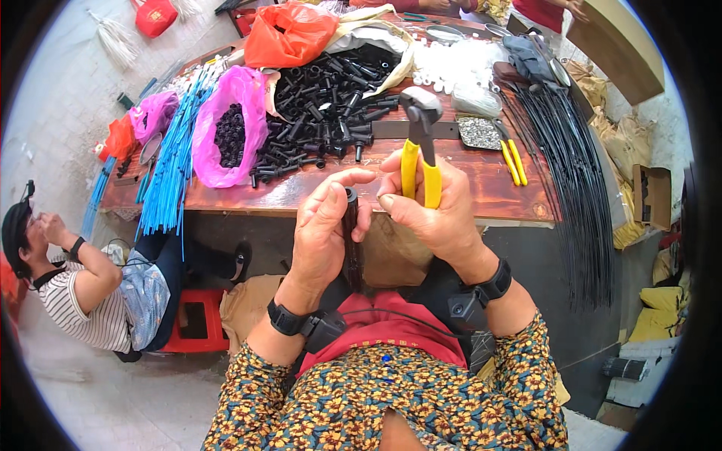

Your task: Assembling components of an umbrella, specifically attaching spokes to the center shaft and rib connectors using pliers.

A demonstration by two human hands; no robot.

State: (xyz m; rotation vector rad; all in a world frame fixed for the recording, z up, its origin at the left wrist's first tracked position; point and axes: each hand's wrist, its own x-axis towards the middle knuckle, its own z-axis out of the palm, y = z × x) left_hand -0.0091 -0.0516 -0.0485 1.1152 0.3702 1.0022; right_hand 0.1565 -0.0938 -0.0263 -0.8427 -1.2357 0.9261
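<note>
My left hand [322, 229] grips a black rod-like part [351, 248] upright, its top end level with my thumb. My right hand [436, 207] holds yellow-handled pliers [420, 154], jaws pointing up and away over the wooden table [496, 188]. The two hands nearly touch at the fingertips, just in front of the table's near edge. A heap of black plastic parts [331, 98] lies on the table beyond my hands.
A pink bag of small dark pieces [229, 131] and blue rods [173, 158] lie at the left, an orange bag [286, 34] at the back. Long black rods [571, 165] hang off the right. A second yellow-handled tool [513, 161] lies nearby. A seated person [83, 286] is at the left.
</note>
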